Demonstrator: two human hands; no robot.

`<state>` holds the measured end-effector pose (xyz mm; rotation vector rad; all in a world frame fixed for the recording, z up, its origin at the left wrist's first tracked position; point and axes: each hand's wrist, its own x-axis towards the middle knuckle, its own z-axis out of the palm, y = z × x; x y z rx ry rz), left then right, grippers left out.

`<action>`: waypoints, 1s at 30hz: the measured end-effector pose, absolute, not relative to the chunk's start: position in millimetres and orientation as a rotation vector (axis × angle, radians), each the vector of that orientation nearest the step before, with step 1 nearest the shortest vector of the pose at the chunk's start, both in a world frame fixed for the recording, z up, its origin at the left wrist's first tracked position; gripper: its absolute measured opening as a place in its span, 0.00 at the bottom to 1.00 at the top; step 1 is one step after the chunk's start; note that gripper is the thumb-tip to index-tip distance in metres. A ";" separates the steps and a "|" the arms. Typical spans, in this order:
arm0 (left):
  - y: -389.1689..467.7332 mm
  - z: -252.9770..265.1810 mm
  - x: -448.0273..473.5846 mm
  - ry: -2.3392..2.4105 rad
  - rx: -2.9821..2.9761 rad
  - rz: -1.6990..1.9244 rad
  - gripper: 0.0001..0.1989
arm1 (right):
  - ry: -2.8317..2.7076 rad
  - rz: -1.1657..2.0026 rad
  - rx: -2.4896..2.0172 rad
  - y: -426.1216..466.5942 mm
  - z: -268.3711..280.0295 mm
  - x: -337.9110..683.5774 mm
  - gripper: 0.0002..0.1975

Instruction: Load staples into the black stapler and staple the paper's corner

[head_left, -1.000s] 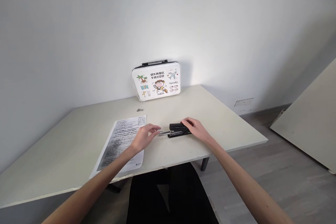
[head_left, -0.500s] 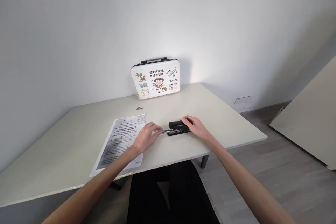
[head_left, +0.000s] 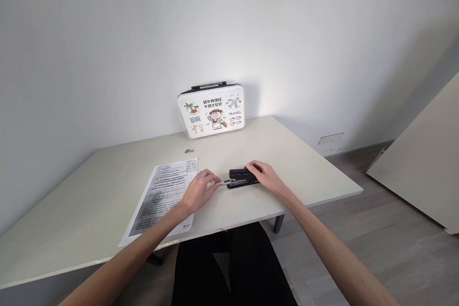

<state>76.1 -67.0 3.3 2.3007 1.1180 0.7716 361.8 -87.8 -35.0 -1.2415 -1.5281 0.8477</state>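
While right hand (head_left: 263, 175) grips black oblong stapler (head_left: 237, 173), left hand (head_left: 200, 190) pinching thin silver metal strip (head_left: 225, 182) at stapler's end, printed white paper sheet (head_left: 163, 189) beside left hand.

White printed case (head_left: 212, 111), wall socket (head_left: 331, 138)

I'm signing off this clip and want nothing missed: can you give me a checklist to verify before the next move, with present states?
1. Stapler steadied: ok, the right hand grips its far end from the left hand.
2. Metal piece held: ok, the left hand's fingertips pinch the slim metal piece sticking out of the stapler.
3. Staples loaded inside: cannot tell, too small to see.
4. Printed sheet apart from stapler: ok, it lies to the stapler's left.
5. Sheet unobstructed: not ok, the left forearm crosses above part of it.
6. Small grey pieces away from both hands: ok, they lie beyond the sheet.
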 end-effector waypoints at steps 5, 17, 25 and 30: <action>-64.0 -0.3 75.2 1.155 2.304 0.744 0.08 | -1.527 0.852 -1.250 -87.0 -36.3 362.4 0.23; -69.6 8.0 54.8 0.891 2.319 0.612 0.12 | -1.522 0.833 -1.273 -88.7 -38.7 363.3 0.24; -57.6 0.3 74.5 0.747 2.430 0.621 0.14 | -1.557 0.819 -1.279 -90.5 -39.9 367.3 0.25; -43.8 -2.6 98.8 0.718 2.557 0.564 0.15 | -1.543 0.824 -1.281 -88.7 -42.3 369.6 0.24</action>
